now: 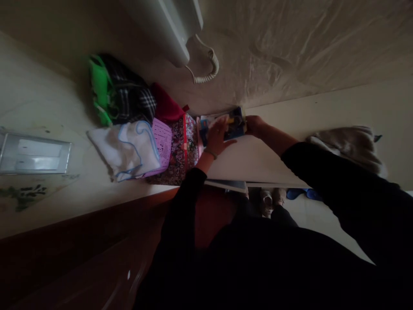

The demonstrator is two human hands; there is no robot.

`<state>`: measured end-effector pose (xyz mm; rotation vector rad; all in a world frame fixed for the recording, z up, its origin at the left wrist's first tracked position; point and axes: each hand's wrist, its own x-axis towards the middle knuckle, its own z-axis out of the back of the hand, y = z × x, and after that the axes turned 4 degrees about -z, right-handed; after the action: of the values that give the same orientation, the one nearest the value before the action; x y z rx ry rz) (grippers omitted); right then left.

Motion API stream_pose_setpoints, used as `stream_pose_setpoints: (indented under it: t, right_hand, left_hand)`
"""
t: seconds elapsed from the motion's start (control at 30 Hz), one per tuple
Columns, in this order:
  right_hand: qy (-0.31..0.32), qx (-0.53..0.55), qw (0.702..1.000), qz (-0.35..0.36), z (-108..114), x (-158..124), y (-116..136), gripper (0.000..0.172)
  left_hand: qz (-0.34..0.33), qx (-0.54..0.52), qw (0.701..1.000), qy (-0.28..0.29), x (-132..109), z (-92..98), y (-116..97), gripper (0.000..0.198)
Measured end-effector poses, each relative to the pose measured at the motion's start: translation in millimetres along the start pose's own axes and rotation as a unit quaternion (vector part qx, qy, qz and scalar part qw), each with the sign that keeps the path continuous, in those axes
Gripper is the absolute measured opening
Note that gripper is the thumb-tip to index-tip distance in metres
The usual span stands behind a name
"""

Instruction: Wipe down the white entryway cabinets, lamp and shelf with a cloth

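The right hand (254,125) is curled in a narrow grip around the right edge of a blue-and-yellow printed packet (234,125), which sits just above the middle of the frame. The left hand (217,137) is open, its spread fingers (222,127) lying flat against the lower part of the packet with no visible grip. A pale bangle (210,153) circles the left wrist, and black sleeves (329,181) cover both forearms.

Under the hands lies a white panel (254,163), its edge running toward the bottom of the frame. Papers (209,118) stick out beside the packet. Just left of the left hand is a floral bag (176,153) with a red strap (185,137), touching a lilac plastic basket (163,144). A white towel with blue trim (124,150) lies partly over the basket.

Toward the upper left are a red cloth (164,103), a black plaid cloth (132,97) and a green bag (99,88), bunched together. Above them, a coiled white cord (209,69) hangs from a white appliance (167,26). A metal plate (34,153) sits at the far left edge. To the right are a beige cloth (348,150) and blue slippers (303,193). Dark reddish wood (80,258) fills the lower left.
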<state>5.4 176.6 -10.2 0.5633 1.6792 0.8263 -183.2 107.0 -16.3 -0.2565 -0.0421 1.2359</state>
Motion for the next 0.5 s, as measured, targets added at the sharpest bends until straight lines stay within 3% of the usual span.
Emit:
stream_pose_setpoints:
  t: [0.1,0.2,0.27,0.33,0.37,0.43,0.47,0.5]
  right_hand:
    - [-0.001,0.025,0.998,-0.056,2,-9,13,0.009]
    - [0.013,-0.044,0.999,-0.001,18,-32,23,0.015]
    - [-0.005,-0.128,0.990,0.059,47,-58,17,0.025]
    - [-0.054,-0.218,0.967,0.123,94,-92,-4,0.040]
    - [-0.074,-0.261,0.951,0.150,122,-109,-22,0.046]
    - [-0.187,-0.437,0.844,0.250,179,-139,-64,0.058]
    - [-0.216,-0.486,0.804,0.265,205,-151,-87,0.066]
    - [-0.223,-0.512,0.784,0.271,225,-159,-109,0.069]
  left_hand:
    - [0.029,0.024,0.999,0.024,0,-2.1,-1,0.092]
    - [0.066,0.037,0.997,0.032,4,-4.4,-4,0.080]
    - [0.075,0.019,0.997,0.022,6,-3.8,-2,0.080]
    - [0.066,-0.011,0.998,0.009,9,-0.4,3,0.081]
    - [0.060,-0.027,0.998,0.007,10,2.2,8,0.081]
    - [0.050,-0.057,0.997,0.007,14,8.7,17,0.079]
    - [0.047,-0.071,0.996,0.008,16,12.2,21,0.077]
    - [0.045,-0.083,0.995,0.009,17,15.6,24,0.074]
